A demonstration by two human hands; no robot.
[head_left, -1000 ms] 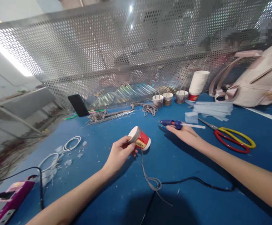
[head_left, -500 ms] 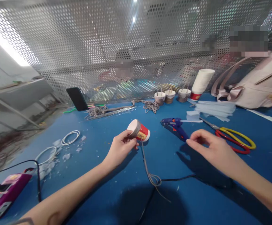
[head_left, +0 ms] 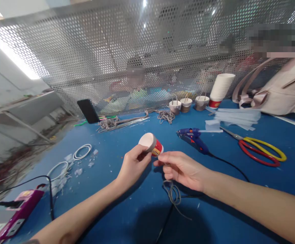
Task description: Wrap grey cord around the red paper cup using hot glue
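A red and white paper cup (head_left: pixel 158 147) lies tilted in my left hand (head_left: pixel 135 162), whose fingers and thumb are closed around its grey-wrapped end. The pale round face of the cup points up and to the left. Close against the cup's other end is my right hand (head_left: pixel 180 168), thumb and forefinger pinched on the grey cord (head_left: pixel 173 193). The cord's loose part hangs below that hand and lies looped on the blue table. To the right rests a blue glue gun (head_left: pixel 193 138) with a clear stick in its back, untouched by either hand.
Scissors (head_left: pixel 260 149) with red and yellow handles lie at right, near translucent glue sticks (head_left: pixel 236 117). Behind stand stacked paper cups (head_left: pixel 222 88) and three small wrapped cups (head_left: pixel 186 105). Grey cord bundles (head_left: pixel 166 116), a phone (head_left: pixel 88 111), white rings (head_left: pixel 82 151) and a purple power strip (head_left: pixel 16 215) are leftward.
My right hand has moved left from beside the glue gun's handle to the cup and pinched the cord there. My left hand still holds the cup, its round face now turned slightly more into view.
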